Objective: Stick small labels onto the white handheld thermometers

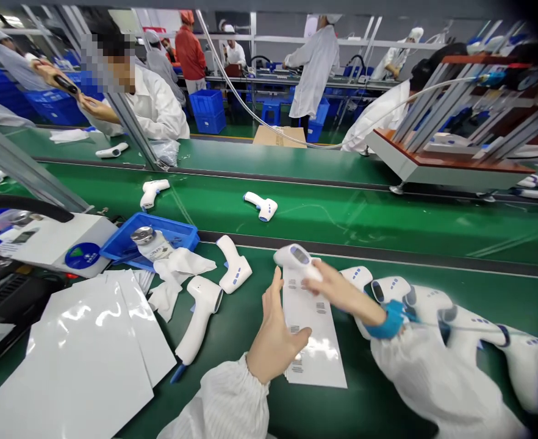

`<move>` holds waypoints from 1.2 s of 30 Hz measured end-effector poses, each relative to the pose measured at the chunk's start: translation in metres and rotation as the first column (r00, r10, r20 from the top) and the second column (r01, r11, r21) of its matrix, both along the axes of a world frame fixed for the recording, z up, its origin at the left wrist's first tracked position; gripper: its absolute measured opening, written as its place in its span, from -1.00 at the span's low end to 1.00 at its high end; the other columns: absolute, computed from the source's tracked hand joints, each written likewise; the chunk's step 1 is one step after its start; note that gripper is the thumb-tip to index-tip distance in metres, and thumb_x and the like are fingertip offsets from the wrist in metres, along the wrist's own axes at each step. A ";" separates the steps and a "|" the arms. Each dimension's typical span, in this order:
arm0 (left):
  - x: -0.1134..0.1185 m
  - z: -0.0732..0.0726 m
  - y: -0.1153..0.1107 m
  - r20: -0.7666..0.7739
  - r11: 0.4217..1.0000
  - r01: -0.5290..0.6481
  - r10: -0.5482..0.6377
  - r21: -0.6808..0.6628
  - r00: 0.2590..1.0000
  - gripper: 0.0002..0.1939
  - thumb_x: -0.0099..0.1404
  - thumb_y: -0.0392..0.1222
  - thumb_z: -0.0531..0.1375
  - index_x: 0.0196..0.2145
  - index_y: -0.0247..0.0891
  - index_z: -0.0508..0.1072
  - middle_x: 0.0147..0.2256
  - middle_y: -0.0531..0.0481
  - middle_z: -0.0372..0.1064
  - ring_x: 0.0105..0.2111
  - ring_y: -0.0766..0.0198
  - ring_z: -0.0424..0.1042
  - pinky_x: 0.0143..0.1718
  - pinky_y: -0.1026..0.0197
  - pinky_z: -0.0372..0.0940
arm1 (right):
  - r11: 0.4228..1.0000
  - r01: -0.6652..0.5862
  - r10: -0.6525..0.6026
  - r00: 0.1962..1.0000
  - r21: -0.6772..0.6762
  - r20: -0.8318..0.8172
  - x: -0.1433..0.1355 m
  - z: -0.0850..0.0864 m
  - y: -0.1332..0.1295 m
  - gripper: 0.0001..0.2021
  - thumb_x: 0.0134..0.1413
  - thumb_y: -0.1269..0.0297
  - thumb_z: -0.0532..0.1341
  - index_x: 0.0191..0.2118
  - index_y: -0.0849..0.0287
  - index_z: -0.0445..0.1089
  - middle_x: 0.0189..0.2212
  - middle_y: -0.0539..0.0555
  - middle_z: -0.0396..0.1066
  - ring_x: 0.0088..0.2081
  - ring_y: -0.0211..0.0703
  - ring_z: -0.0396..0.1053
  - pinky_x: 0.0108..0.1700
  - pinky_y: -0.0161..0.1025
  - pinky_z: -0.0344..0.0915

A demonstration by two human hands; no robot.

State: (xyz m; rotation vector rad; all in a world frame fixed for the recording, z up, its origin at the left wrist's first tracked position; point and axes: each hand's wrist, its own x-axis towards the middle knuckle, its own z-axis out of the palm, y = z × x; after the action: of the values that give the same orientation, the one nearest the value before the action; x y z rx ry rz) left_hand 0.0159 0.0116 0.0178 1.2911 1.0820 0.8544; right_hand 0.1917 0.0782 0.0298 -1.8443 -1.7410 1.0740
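White plastic covers the infrared thermometer at the centre of the frame, which the right hand holds; blur hides how exactly its fingers lie. The left hand is spread wide and holds nothing, its thumb well apart from the fingers, over the left edge of the label sheet. One fingertip is just below the thermometer's head; whether they touch, I cannot tell. Two more thermometers lie on the green surface left of the hands, and a row of other thermometers at the right. I judge that the step in hand is handling this thermometer above the sheet; the next move calls for a steady right hand.
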 end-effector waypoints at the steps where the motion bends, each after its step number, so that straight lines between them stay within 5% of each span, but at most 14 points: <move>1: -0.001 -0.003 0.002 -0.014 1.000 -0.003 0.003 -0.014 1.000 -0.02 0.13 -0.36 0.22 0.34 -0.04 -0.25 0.23 -0.18 -0.01 0.26 -0.03 -0.03 0.22 -0.12 0.01 | 0.998 0.049 -0.053 0.996 0.048 0.077 0.009 -0.003 0.021 -0.72 0.08 0.34 0.18 -0.05 0.17 0.32 -0.32 0.11 0.49 -0.34 -0.04 0.46 -0.30 -0.16 0.37; 5: -0.004 -0.013 0.011 0.017 0.996 0.020 -0.019 -0.091 1.000 -0.54 0.26 -0.27 0.10 0.13 -0.20 0.26 -0.07 -0.16 0.30 -0.02 0.08 0.31 0.05 -0.01 0.20 | 0.952 0.171 -0.245 0.924 0.255 0.292 0.028 -0.008 0.100 -0.61 0.11 0.44 0.17 0.08 0.33 0.21 0.10 0.42 0.22 0.09 0.17 0.24 0.01 0.05 0.24; 7: -0.004 -0.016 0.014 0.028 0.994 -0.016 0.019 -0.113 0.999 -0.66 0.30 -0.23 0.06 0.03 -0.23 0.34 -0.18 -0.13 0.34 -0.15 0.12 0.36 -0.07 0.04 0.25 | 0.940 0.168 -0.267 0.905 0.298 0.332 0.016 -0.011 0.130 -0.61 0.15 0.39 0.19 0.10 0.27 0.23 0.19 0.33 0.11 0.16 0.13 0.16 0.10 0.09 0.19; 10: -0.004 -0.022 0.017 0.037 0.988 -0.091 0.096 -0.124 0.995 -0.70 0.31 -0.18 0.05 -0.03 -0.22 0.37 -0.24 -0.10 0.35 -0.23 0.16 0.35 -0.15 0.09 0.25 | 0.959 0.139 -0.219 0.917 0.248 0.333 -0.025 -0.020 0.166 -0.65 0.21 0.18 0.18 0.06 0.20 0.29 0.08 0.16 0.28 0.04 0.00 0.30 0.05 0.08 0.27; 15: -0.004 -0.035 0.020 0.107 0.978 -0.174 0.187 -0.118 0.977 -0.76 0.27 -0.21 0.07 -0.13 -0.29 0.40 -0.35 -0.06 0.34 -0.36 0.22 0.33 -0.24 0.13 0.26 | 0.963 0.205 -0.244 0.940 0.178 0.239 -0.114 -0.031 0.199 -0.32 0.03 -0.09 0.26 0.12 0.34 0.22 0.07 0.34 0.28 0.07 0.14 0.29 0.05 0.03 0.24; 20: -0.006 -0.043 0.024 0.169 0.955 -0.243 0.271 -0.169 0.948 -0.78 0.22 -0.19 0.12 -0.21 -0.32 0.42 -0.44 -0.01 0.32 -0.45 0.27 0.32 -0.37 0.20 0.26 | 0.960 0.253 -0.265 0.960 0.121 0.090 -0.145 -0.014 0.207 -0.61 0.21 0.17 0.18 0.10 0.20 0.26 0.07 0.17 0.29 0.02 -0.01 0.33 0.02 0.07 0.31; 26: -0.012 -0.030 0.025 0.346 0.902 -0.294 0.398 -0.315 0.850 -0.71 0.25 -0.05 0.16 -0.19 -0.31 0.44 -0.46 -0.02 0.35 -0.45 0.27 0.33 -0.38 0.22 0.26 | 0.987 -0.011 0.044 0.978 0.160 -0.204 -0.097 0.020 0.174 -0.68 0.25 0.22 0.14 0.06 0.23 0.29 -0.04 0.12 0.37 -0.13 -0.13 0.41 -0.12 -0.10 0.41; 28: -0.015 -0.024 0.026 0.524 0.883 -0.215 0.427 -0.417 0.737 -0.65 0.28 0.01 0.12 -0.10 -0.28 0.42 -0.40 -0.05 0.36 -0.39 0.25 0.35 -0.35 0.20 0.29 | 0.972 -0.138 0.187 0.944 0.191 -0.272 -0.074 0.027 0.146 -0.67 0.24 0.27 0.12 0.08 0.23 0.28 -0.10 0.03 0.39 -0.16 -0.21 0.41 -0.13 -0.24 0.38; 32: -0.018 -0.019 0.027 0.785 0.883 0.083 0.363 -0.461 0.501 -0.56 0.19 0.08 0.16 -0.09 -0.29 0.43 -0.18 -0.19 0.35 -0.21 0.09 0.37 -0.31 0.09 0.36 | 0.874 -0.468 0.485 0.821 0.133 -0.302 -0.036 0.031 0.079 -0.57 -0.15 0.36 0.36 -0.06 0.19 0.41 -0.28 -0.07 0.44 -0.26 -0.22 0.42 -0.26 -0.36 0.36; 34: -0.018 -0.020 0.025 0.820 0.894 0.176 0.280 -0.412 0.499 -0.50 0.13 0.01 0.21 0.00 -0.27 0.40 -0.19 -0.19 0.34 -0.21 0.07 0.37 -0.43 0.15 0.36 | 0.810 -0.563 0.587 0.776 0.166 -0.231 -0.026 0.028 0.047 -0.53 -0.18 0.36 0.37 -0.04 0.13 0.40 -0.21 -0.02 0.42 -0.18 -0.15 0.40 -0.18 -0.28 0.36; 36: -0.016 -0.021 0.021 0.802 0.912 0.181 0.214 -0.369 0.558 -0.36 0.11 -0.13 0.24 0.16 -0.16 0.26 -0.27 -0.11 0.32 -0.35 0.21 0.34 -0.59 0.32 0.25 | 0.820 -0.521 0.559 0.817 0.239 -0.139 -0.019 0.021 0.018 -0.54 -0.04 0.30 0.31 0.04 0.07 0.33 -0.09 0.04 0.37 -0.06 -0.10 0.34 -0.03 -0.18 0.31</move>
State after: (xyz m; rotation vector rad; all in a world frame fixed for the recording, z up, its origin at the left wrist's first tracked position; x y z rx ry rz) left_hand 0.0000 0.0326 -0.0029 0.3707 0.4334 1.0226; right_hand 0.1723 0.0960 0.0505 -1.0883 -2.2150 1.1905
